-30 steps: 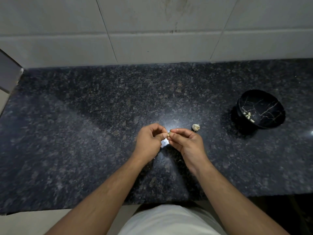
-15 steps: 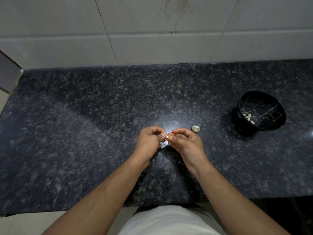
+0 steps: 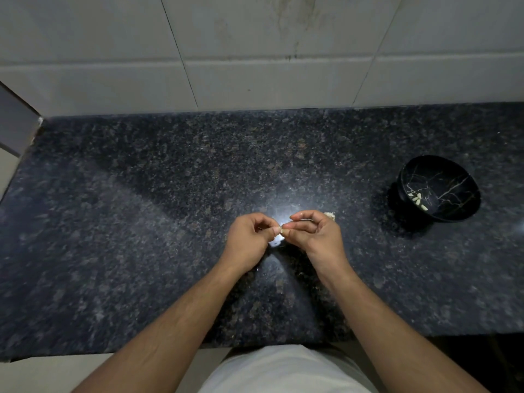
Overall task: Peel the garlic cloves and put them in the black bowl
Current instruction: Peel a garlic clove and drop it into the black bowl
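Observation:
My left hand (image 3: pixel 249 239) and my right hand (image 3: pixel 314 236) meet fingertip to fingertip over the middle of the dark granite counter (image 3: pixel 141 222). Between them they pinch a small pale garlic cloves piece (image 3: pixel 282 231), mostly hidden by the fingers. Just behind my right hand, a bit of the garlic bulb (image 3: pixel 330 215) peeks out on the counter. The black bowl (image 3: pixel 442 168) with white veins stands to the right, apart from both hands, and holds several peeled cloves (image 3: pixel 418 199).
A white tiled wall (image 3: pixel 255 66) rises behind the counter. The counter's left end meets a grey panel (image 3: pixel 17 126). A bright light reflection lies on the stone under my hands. My white shirt shows at the bottom.
Both hands stay together on the clove with small finger movements. My right hand has shifted slightly and now covers most of the garlic bulb behind it.

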